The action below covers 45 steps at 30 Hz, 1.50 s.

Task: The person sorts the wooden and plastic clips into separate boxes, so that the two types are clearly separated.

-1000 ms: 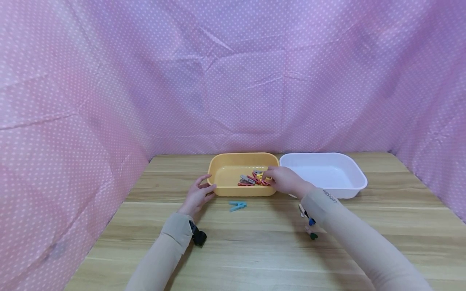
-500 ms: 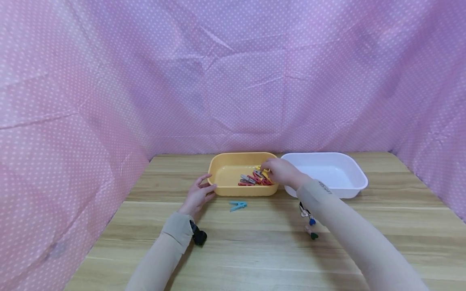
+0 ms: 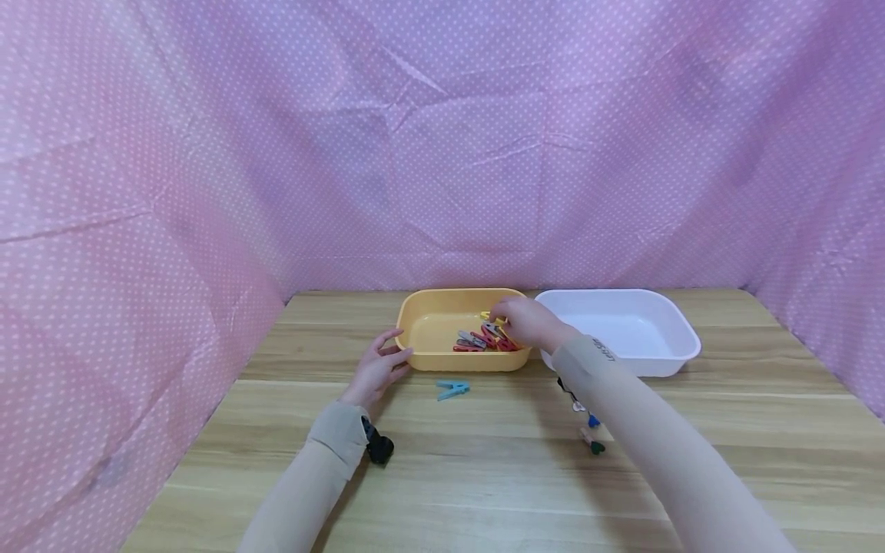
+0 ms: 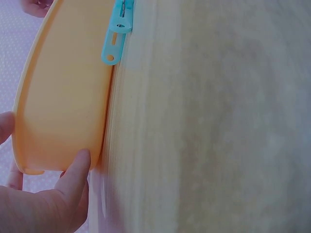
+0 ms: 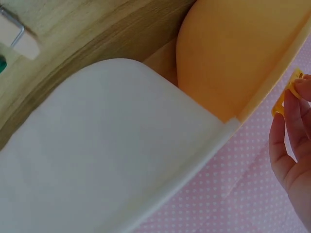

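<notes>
1. the right hand (image 3: pixel 528 322) is hovering over the right end of the yellow tub (image 3: pixel 435 326), its fingertips (image 5: pixel 291 97) pinching a yellow clothes peg (image 5: pixel 286 92) — the peg is sitting above the tub's rim in the right wrist view.
2. the left hand (image 3: pixel 376 369) is resting against the tub's left end, thumb (image 4: pixel 77 167) and fingers spread round the corner and touching its outer wall — not curling tight.
3. a heap of red, grey and yellow pegs (image 3: pixel 480 339) is lying in the tub's right half, just below the right hand.
4. a blue peg (image 3: pixel 452 389) is lying on the wooden table (image 3: pixel 484 476), just in front of the tub.
5. a white tub (image 3: pixel 622 330) is standing just to the right of the yellow one, the two nearly touching.
6. more pegs (image 3: pixel 586 430) are lying on the table beside the right forearm.
</notes>
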Each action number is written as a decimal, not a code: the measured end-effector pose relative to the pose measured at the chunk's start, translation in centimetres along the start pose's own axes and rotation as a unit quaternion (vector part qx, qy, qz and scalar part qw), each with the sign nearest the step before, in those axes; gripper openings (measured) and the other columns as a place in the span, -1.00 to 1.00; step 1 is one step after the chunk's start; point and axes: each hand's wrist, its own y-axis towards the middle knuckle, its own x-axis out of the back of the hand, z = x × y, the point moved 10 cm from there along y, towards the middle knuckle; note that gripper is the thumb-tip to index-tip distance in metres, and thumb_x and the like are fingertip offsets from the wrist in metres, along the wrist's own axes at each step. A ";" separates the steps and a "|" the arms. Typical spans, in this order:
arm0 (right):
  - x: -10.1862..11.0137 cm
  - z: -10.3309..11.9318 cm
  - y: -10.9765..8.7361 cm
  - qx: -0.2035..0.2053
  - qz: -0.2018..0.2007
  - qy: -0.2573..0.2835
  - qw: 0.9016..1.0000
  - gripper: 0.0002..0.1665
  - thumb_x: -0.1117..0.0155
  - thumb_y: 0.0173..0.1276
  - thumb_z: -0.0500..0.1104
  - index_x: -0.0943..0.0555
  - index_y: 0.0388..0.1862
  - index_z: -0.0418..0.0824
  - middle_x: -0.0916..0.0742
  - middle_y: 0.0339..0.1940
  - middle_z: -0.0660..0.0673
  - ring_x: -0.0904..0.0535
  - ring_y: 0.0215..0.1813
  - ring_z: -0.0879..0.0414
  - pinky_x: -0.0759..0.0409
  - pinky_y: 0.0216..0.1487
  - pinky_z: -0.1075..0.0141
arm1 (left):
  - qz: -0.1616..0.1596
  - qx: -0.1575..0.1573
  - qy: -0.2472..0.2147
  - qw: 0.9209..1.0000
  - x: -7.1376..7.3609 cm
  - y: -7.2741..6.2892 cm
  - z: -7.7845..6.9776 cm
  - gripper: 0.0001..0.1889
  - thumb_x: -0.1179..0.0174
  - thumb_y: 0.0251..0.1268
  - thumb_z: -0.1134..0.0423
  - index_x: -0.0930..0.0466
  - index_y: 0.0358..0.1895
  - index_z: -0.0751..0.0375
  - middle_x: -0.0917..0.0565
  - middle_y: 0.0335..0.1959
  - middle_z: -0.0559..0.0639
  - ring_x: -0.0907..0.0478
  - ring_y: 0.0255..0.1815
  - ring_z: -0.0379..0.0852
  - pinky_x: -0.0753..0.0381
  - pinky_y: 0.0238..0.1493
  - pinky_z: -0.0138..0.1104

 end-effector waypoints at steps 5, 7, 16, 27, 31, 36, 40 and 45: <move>-0.7 -0.6 0.3 -0.007 -0.001 0.006 1.000 -0.72 -0.18 0.23 -0.41 -0.67 -0.10 -0.26 -0.68 -0.09 -0.18 -0.56 -0.13 0.01 -0.58 0.06 0.12 | -0.005 0.000 0.004 1.000 0.0 -0.1 0.0 -0.43 -0.12 0.31 0.44 -0.25 0.37 0.13 -0.32 0.10 0.21 -0.47 -0.06 -0.09 -0.47 0.19 -0.18; -0.9 -0.6 0.3 -0.005 -0.002 0.009 1.000 -0.73 -0.18 0.22 -0.42 -0.67 -0.11 -0.26 -0.69 -0.11 -0.19 -0.55 -0.14 0.01 -0.58 0.06 0.12 | -0.005 -0.002 0.004 1.000 0.0 -0.2 -0.1 -0.43 -0.12 0.31 0.45 -0.25 0.38 0.13 -0.32 0.10 0.20 -0.47 -0.08 -0.10 -0.49 0.15 -0.21; -1.5 -0.6 0.1 -0.012 0.005 0.017 1.000 -0.75 -0.28 0.23 -0.33 -0.66 -0.09 -0.26 -0.69 -0.10 -0.19 -0.58 -0.07 -0.03 -0.56 0.08 0.08 | -0.006 -0.004 0.003 1.000 -0.1 -0.3 0.0 -0.42 -0.11 0.30 0.46 -0.24 0.38 0.15 -0.33 0.09 0.20 -0.47 -0.10 -0.12 -0.52 0.10 -0.24; -0.9 0.0 -0.3 -0.003 0.001 0.013 1.000 -0.73 -0.30 0.24 -0.28 -0.65 -0.05 -0.21 -0.68 -0.07 -0.17 -0.57 -0.06 -0.02 -0.57 0.08 0.09 | -0.008 0.000 0.003 1.000 0.1 -0.3 0.2 -0.44 -0.13 0.30 0.44 -0.26 0.37 0.12 -0.30 0.15 0.23 -0.45 0.02 -0.02 -0.43 0.25 -0.11; -0.5 0.9 -0.6 0.013 -0.002 0.017 1.000 -0.72 -0.30 0.24 -0.27 -0.65 -0.04 -0.22 -0.67 -0.06 -0.16 -0.58 -0.02 -0.03 -0.56 0.10 0.09 | -0.010 -0.002 0.004 1.000 0.1 -0.3 0.1 -0.44 -0.13 0.30 0.44 -0.27 0.36 0.12 -0.32 0.12 0.21 -0.47 -0.06 -0.09 -0.50 0.14 -0.21; -0.1 1.6 -1.1 0.030 -0.015 0.037 0.999 -0.71 -0.29 0.23 -0.30 -0.64 -0.04 -0.26 -0.67 -0.07 -0.16 -0.59 -0.03 -0.06 -0.58 0.06 0.10 | -0.009 -0.002 0.006 1.000 0.1 -0.2 0.1 -0.44 -0.12 0.30 0.45 -0.27 0.36 0.11 -0.34 0.10 0.19 -0.48 -0.11 -0.13 -0.53 0.05 -0.29; 0.2 2.1 -1.4 0.050 -0.034 0.043 0.997 -0.72 -0.30 0.20 -0.31 -0.65 -0.08 -0.28 -0.68 -0.11 -0.16 -0.58 -0.08 -0.03 -0.58 0.01 0.12 | -0.009 -0.001 0.004 1.000 0.1 -0.2 0.1 -0.44 -0.13 0.30 0.45 -0.28 0.35 0.11 -0.35 0.08 0.19 -0.49 -0.12 -0.14 -0.54 0.02 -0.30; 0.2 2.5 -1.9 0.071 -0.052 0.041 0.995 -0.75 -0.31 0.20 -0.32 -0.66 -0.11 -0.28 -0.68 -0.16 -0.17 -0.56 -0.17 0.01 -0.58 -0.09 0.14 | -0.007 -0.001 0.002 1.000 0.1 -0.2 0.0 -0.44 -0.12 0.30 0.45 -0.26 0.36 0.13 -0.33 0.09 0.20 -0.47 -0.08 -0.11 -0.52 0.06 -0.28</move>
